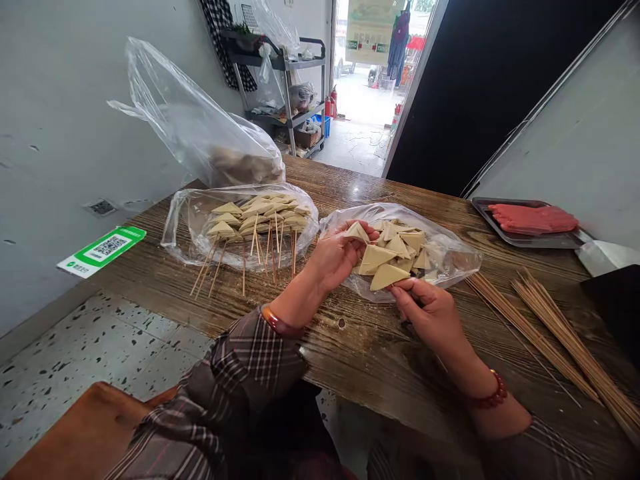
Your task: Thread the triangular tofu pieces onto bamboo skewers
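Observation:
My left hand (pixel 339 257) is closed on a folded tan tofu-skin triangle (pixel 357 232), over the left side of a clear plastic bag (pixel 450 257). Several loose tan triangles (pixel 399 245) lie piled on that bag. My right hand (pixel 431 308) pinches the lower edge of another triangle (pixel 388 276) at the near side of the pile. Whether a skewer is also in my right fingers is too small to tell. To the left, skewered triangles (pixel 265 215) rest stacked on a second plastic bag (pixel 175 223), their sticks (pixel 243 273) pointing toward me.
Two bundles of bare skewers (pixel 535 333) (pixel 575 347) lie on the wooden table (pixel 350 360) at right. Behind them sits a black tray (pixel 530 238) with red food sticks (pixel 533 218). A tall plastic bag (pixel 200 127) stands back left, near a green QR card (pixel 103 251).

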The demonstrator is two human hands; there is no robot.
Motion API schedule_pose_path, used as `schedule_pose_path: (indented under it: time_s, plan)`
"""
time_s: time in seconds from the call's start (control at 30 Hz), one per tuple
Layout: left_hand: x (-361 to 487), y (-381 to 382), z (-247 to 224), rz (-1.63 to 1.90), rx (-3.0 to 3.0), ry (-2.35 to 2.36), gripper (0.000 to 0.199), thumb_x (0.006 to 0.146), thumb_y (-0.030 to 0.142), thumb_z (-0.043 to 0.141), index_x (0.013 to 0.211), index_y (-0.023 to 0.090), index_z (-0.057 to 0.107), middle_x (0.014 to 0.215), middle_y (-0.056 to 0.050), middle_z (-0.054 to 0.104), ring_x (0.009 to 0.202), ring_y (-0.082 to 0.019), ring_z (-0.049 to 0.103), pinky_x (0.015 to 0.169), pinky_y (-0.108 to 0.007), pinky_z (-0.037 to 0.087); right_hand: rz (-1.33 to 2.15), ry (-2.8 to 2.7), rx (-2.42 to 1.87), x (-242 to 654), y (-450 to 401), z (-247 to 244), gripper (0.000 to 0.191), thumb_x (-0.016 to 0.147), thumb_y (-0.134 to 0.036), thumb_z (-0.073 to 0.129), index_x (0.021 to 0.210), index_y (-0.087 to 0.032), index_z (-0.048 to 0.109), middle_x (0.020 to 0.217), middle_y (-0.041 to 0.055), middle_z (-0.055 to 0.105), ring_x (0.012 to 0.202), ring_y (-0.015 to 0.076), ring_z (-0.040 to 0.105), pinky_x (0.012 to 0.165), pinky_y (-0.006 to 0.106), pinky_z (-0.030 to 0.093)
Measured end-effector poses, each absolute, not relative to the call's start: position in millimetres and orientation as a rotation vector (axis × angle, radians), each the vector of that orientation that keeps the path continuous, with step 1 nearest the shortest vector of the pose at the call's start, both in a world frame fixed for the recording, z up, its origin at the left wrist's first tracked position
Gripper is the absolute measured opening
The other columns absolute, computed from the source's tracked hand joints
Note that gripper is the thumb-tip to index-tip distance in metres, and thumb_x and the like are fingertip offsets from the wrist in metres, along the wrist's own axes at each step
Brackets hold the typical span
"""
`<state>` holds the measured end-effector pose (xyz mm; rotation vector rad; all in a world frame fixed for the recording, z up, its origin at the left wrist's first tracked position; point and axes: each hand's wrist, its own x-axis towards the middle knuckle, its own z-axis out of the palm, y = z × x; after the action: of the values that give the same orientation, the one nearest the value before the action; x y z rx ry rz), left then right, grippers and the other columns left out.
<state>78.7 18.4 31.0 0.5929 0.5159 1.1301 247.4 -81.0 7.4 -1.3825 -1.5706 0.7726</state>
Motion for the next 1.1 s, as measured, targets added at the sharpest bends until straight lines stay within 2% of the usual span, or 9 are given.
schedule_pose_path:
  time_s: [0.1,0.2,0.33,0.4,0.53,0.67,0.73,0.87,1.1]
  plan:
    - [81,17,30,1.093,0.611,0.545,0.015,0.087,0.006,0.053,0.091,0.012,0.066,0.085,-0.006,0.069,0.079,-0.013,0.067,0.077,-0.025,0.053,0.760,-1.568,-1.389,250,-80,6,0.026,0.087,-0.038,0.059,0.079,-0.016,0.072,0.051,-0.0036,0.051,0.048,0.0097,0.044,0.048,0.023,0.034]
    - [81,16,28,1.088,0.663,0.622,0.011,0.091,0.017,0.057,0.094,0.014,0.068,0.080,-0.004,0.068,0.069,-0.010,0.064,0.062,-0.019,0.049,0.746,-1.553,-1.410,253,-79,6,0.025,0.088,-0.037,0.059,0.081,-0.016,0.071,0.049,-0.0046,0.051,0.046,0.0093,0.043,0.048,0.023,0.033]
    - [83,17,23,1.100,0.735,0.658,0.012,0.088,0.024,0.066,0.083,0.013,0.066,0.070,-0.001,0.063,0.058,-0.006,0.056,0.050,-0.016,0.040,0.728,-1.553,-1.406,254,-78,7,0.025,0.088,-0.037,0.059,0.080,-0.016,0.071,0.050,-0.0042,0.052,0.046,0.0095,0.045,0.048,0.023,0.034]
    - [85,18,22,1.094,0.736,0.664,0.014,0.090,0.022,0.062,0.081,0.012,0.066,0.071,-0.002,0.065,0.059,-0.007,0.058,0.053,-0.016,0.044,0.701,-1.565,-1.411,253,-77,8,0.025,0.088,-0.037,0.059,0.079,-0.016,0.071,0.050,-0.0041,0.053,0.046,0.0095,0.045,0.048,0.023,0.034]
    - [84,18,24,1.034,0.619,0.632,0.022,0.096,0.015,0.046,0.090,0.009,0.067,0.084,-0.010,0.072,0.076,-0.013,0.069,0.075,-0.025,0.055,0.662,-1.611,-1.412,252,-77,8,0.025,0.087,-0.035,0.058,0.079,-0.016,0.073,0.049,-0.0041,0.053,0.046,0.0094,0.044,0.048,0.023,0.033]
    - [81,15,30,0.972,0.509,0.509,0.036,0.100,0.032,0.040,0.099,0.006,0.064,0.099,-0.020,0.073,0.099,-0.023,0.071,0.095,-0.035,0.053,0.651,-1.611,-1.417,252,-76,6,0.026,0.087,-0.035,0.058,0.079,-0.016,0.072,0.050,-0.0039,0.052,0.047,0.0097,0.044,0.049,0.023,0.034]
    - [79,13,33,0.974,0.501,0.467,0.031,0.098,0.030,0.044,0.105,0.006,0.063,0.106,-0.020,0.072,0.105,-0.024,0.070,0.101,-0.036,0.050,0.648,-1.596,-1.428,253,-76,6,0.026,0.088,-0.036,0.058,0.079,-0.016,0.072,0.050,-0.0037,0.052,0.048,0.0099,0.045,0.049,0.023,0.034]
    - [78,12,36,1.019,0.510,0.455,0.029,0.089,0.008,0.042,0.114,0.006,0.058,0.117,-0.020,0.069,0.110,-0.023,0.068,0.104,-0.036,0.049,0.660,-1.568,-1.437,254,-78,7,0.027,0.089,-0.037,0.058,0.079,-0.016,0.071,0.051,-0.0038,0.052,0.049,0.0098,0.045,0.050,0.023,0.035]
    - [73,18,42,1.186,0.369,0.515,0.030,0.093,0.011,0.038,0.119,0.009,0.052,0.123,-0.023,0.066,0.113,-0.025,0.068,0.095,-0.035,0.055,0.712,-1.657,-1.366,249,-84,10,0.024,0.088,-0.034,0.058,0.079,-0.017,0.072,0.053,-0.0036,0.053,0.048,0.0094,0.045,0.049,0.022,0.036]
